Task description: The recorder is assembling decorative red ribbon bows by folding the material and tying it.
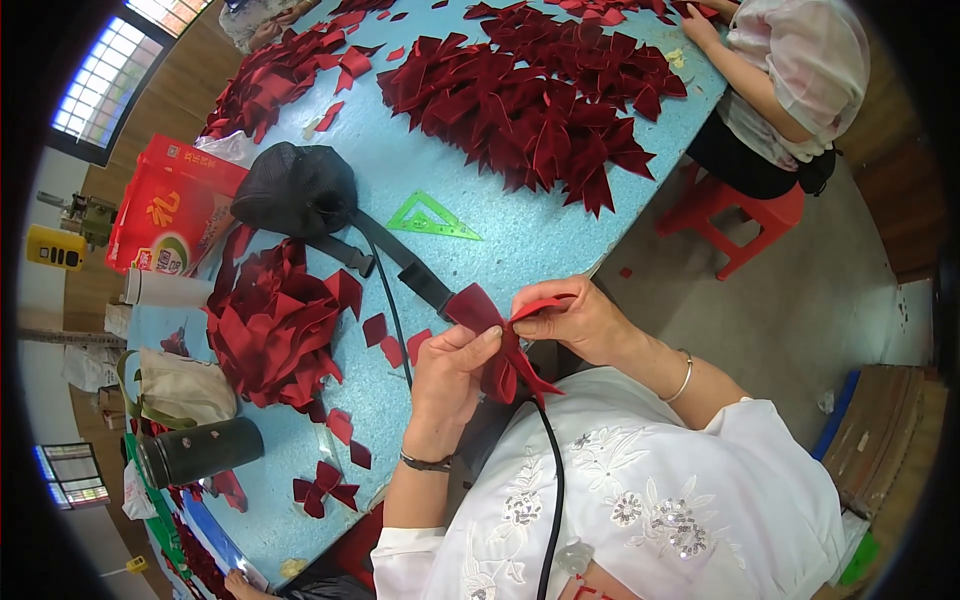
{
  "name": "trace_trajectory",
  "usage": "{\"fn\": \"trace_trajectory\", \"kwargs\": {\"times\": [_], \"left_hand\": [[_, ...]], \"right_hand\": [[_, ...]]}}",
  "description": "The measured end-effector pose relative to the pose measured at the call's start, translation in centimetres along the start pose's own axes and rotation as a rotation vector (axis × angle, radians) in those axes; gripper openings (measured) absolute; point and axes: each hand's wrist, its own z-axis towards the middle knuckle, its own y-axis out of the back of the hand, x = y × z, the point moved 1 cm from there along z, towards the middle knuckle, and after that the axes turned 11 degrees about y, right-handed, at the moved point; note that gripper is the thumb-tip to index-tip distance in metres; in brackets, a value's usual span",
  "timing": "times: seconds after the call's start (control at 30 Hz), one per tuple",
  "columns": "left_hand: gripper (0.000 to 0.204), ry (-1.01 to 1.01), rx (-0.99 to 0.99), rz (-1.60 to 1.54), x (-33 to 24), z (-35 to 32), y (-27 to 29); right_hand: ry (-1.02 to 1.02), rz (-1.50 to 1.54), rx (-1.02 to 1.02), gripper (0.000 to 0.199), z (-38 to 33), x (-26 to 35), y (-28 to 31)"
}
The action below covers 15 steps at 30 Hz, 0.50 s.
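Note:
A dark red velvet ribbon bow is held between both my hands above the table's near edge. My left hand grips its middle and lower tails, thumb pressed on the fabric. My right hand pinches a loop of the ribbon at the upper right. A heap of loose red ribbon pieces lies to the left on the light blue table. One finished bow sits near the table's front edge.
A large pile of finished red bows covers the far table. A green set square, a black mesh bag, a red box and a dark flask lie around. Another person sits on a red stool.

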Motion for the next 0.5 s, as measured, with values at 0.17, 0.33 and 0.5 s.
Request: {"fn": "trace_trajectory", "kwargs": {"times": [0.17, 0.33, 0.5], "left_hand": [[0.010, 0.181, 0.086, -0.059, -1.7, -1.1, -1.5], [0.003, 0.075, 0.114, 0.004, -1.5, -1.1, -0.2], [0.017, -0.057, 0.113, 0.044, -2.8, -2.2, -2.9]], "right_hand": [[0.232, -0.151, 0.268, 0.011, 0.6, 1.1, 0.1], [0.068, -0.260, 0.225, 0.013, 0.6, 2.1, -0.9], [-0.006, -0.169, 0.056, 0.008, 0.2, 2.9, -1.7]]}}
